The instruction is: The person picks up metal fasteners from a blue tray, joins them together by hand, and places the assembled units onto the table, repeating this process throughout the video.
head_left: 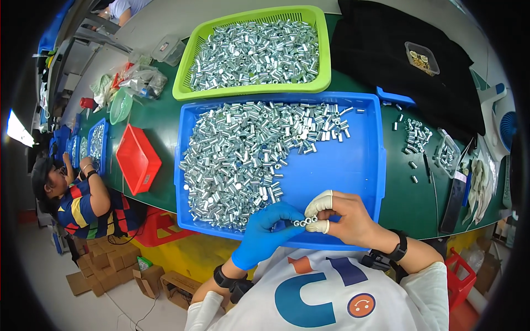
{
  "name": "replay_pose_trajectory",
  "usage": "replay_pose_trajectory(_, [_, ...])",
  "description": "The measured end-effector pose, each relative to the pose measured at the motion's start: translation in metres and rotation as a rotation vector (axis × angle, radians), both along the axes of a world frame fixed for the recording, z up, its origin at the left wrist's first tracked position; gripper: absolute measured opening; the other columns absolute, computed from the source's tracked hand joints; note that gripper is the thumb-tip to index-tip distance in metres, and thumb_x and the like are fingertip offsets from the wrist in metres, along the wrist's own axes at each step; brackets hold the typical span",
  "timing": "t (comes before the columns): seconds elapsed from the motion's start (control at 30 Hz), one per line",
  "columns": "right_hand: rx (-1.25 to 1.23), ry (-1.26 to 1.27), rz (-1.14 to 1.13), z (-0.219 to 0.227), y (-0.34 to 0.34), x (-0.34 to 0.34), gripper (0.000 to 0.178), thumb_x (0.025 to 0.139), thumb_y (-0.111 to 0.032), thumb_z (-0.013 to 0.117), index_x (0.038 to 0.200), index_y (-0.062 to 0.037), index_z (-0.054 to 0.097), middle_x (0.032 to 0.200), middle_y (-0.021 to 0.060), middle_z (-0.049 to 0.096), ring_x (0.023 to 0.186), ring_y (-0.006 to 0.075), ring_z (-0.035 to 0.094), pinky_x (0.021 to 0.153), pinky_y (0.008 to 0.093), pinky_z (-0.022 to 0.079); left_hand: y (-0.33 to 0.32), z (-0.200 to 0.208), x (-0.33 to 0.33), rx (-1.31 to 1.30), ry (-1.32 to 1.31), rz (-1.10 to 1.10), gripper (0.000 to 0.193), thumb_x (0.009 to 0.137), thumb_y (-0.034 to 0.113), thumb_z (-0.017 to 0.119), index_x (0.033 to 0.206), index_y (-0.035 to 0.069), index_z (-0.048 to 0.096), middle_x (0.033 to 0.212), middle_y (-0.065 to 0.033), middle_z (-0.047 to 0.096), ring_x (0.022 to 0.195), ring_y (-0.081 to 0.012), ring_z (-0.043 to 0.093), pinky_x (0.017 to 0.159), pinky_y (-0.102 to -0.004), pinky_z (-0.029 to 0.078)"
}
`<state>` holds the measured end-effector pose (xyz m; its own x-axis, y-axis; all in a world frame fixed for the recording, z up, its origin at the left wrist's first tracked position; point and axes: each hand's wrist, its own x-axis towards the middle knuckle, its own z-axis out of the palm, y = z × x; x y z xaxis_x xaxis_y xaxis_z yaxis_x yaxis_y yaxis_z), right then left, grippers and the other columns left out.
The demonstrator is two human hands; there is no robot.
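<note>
Over the near edge of a blue tray (337, 174), my two hands meet around a short row of small silvery metal sleeves (302, 223), their round open ends showing. My left hand (266, 229), in a blue glove, pinches the row from the left. Pale finger cots cover the thumb and a finger of my right hand (348, 219), which is closed on the row's right end. A thick heap of loose metal sleeves (234, 160) covers the tray's left side and far part; its bare blue bottom shows at the right.
Behind the tray stands a green basket (324, 49) full of sleeves. A red tray (136, 160) lies left. On the right are loose sleeves (417, 137), a clear container (446, 154), a black cloth (381, 49) and a fan (505, 124). Another person (91, 201) works far left.
</note>
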<state>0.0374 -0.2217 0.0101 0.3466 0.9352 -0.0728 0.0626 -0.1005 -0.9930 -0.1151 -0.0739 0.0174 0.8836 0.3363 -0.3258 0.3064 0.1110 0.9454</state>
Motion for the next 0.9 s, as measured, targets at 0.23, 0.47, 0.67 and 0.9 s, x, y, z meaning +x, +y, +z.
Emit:
replay_pose_trajectory(0.23, [-0.099,0.221,0.002,-0.002,0.002,0.001,0.021,0.074,-0.009,0.075,0.093,-0.0052,0.066,0.080,0.0043,0.061,0.065,0.0106,0.054,0.058,0.0250,0.045,0.000,0.000,0.001,-0.110,0.035,-0.024,0.019,0.078,-0.003,0.067,0.096,0.003,0.064,0.095,-0.0055,0.060,0.084,-0.0126,0.058,0.074,-0.0236,0.045])
replay_pose_trajectory(0.47, [0.056,-0.374,0.049,0.014,0.021,0.015,0.025,0.075,-0.011,0.075,0.096,-0.0038,0.063,0.087,0.0069,0.061,0.071,0.0179,0.060,0.062,0.0266,0.050,-0.006,0.008,0.032,-0.806,0.137,0.347,0.014,0.092,0.019,0.056,0.098,0.007,0.060,0.089,-0.0023,0.059,0.082,-0.0100,0.055,0.069,-0.0234,0.046])
replay_pose_trajectory(0.67, [-0.099,-1.104,0.166,0.012,0.060,0.069,0.033,0.078,-0.011,0.065,0.110,-0.0045,0.058,0.100,0.0118,0.057,0.089,0.0293,0.057,0.072,0.0377,0.050,0.012,-0.011,0.018,-0.844,0.079,0.295,0.023,0.095,0.028,0.051,0.100,0.007,0.060,0.081,-0.0013,0.056,0.071,-0.0086,0.053,0.059,-0.0198,0.043])
replay_pose_trajectory(0.9, [-0.120,-1.047,0.301,-0.005,0.050,0.071,0.024,0.076,-0.006,0.059,0.100,-0.0004,0.058,0.095,0.0147,0.055,0.090,0.0316,0.055,0.074,0.0403,0.049,0.022,0.005,0.038,-0.346,0.190,0.262,0.019,0.093,0.020,0.054,0.101,0.005,0.063,0.065,0.0019,0.050,0.050,-0.0049,0.037,0.044,-0.0181,0.027])
